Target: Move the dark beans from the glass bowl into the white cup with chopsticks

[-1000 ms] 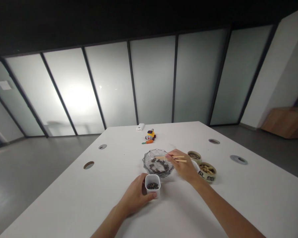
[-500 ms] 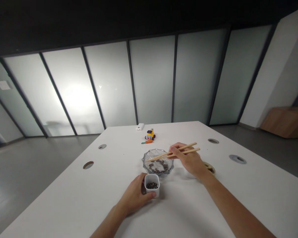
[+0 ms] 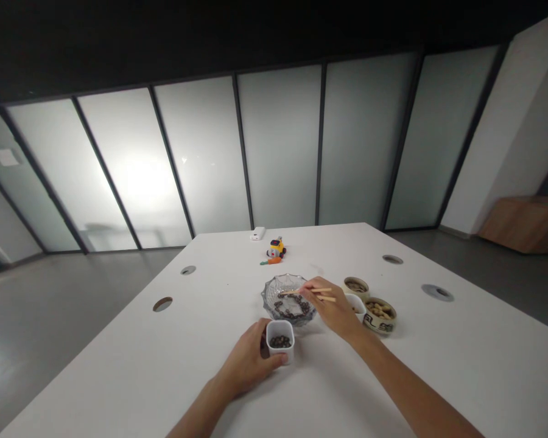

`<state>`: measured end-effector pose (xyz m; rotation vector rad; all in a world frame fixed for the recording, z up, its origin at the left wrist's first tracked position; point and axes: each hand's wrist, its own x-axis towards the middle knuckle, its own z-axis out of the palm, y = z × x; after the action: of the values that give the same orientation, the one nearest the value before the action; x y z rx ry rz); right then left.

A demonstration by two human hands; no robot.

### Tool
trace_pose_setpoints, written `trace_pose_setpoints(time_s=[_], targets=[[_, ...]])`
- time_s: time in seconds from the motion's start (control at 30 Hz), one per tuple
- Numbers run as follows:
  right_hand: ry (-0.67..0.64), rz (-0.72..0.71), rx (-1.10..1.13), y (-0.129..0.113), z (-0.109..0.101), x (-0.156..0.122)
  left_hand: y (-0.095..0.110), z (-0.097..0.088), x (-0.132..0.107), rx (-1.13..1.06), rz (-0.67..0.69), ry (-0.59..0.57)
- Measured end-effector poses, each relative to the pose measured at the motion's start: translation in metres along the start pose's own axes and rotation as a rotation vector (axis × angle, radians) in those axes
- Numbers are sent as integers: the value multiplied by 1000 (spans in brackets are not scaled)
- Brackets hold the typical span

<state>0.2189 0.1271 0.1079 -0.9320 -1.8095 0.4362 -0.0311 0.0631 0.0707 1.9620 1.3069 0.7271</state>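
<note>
My left hand is wrapped round a small white square cup, which stands on the table. Small dark beans or beads lie in the bottom of that cup. My right hand grips a pair of wooden chopsticks, their tips reaching into a faceted clear glass bowl. A ring of similar dark pieces lies in the bowl, around a bare middle. Whether the tips pinch a piece is too small to tell.
Right of my right hand stand a patterned round pot with pale brown pieces, another round pot and a white cup. Farther back are a toy vehicle, an orange carrot-shaped item and a white device. Holes pierce the white table.
My right hand has moved left and slightly down with the chopsticks, bringing the tips down into the bowl. The pots at the right now show. My left hand stays on the cup.
</note>
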Motion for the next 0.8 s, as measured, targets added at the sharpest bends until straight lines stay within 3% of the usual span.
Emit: trace_pose_setpoints(time_s=[0.8], targets=[[-35, 1, 57, 10, 14, -10, 3, 0, -1, -16, -8, 17]])
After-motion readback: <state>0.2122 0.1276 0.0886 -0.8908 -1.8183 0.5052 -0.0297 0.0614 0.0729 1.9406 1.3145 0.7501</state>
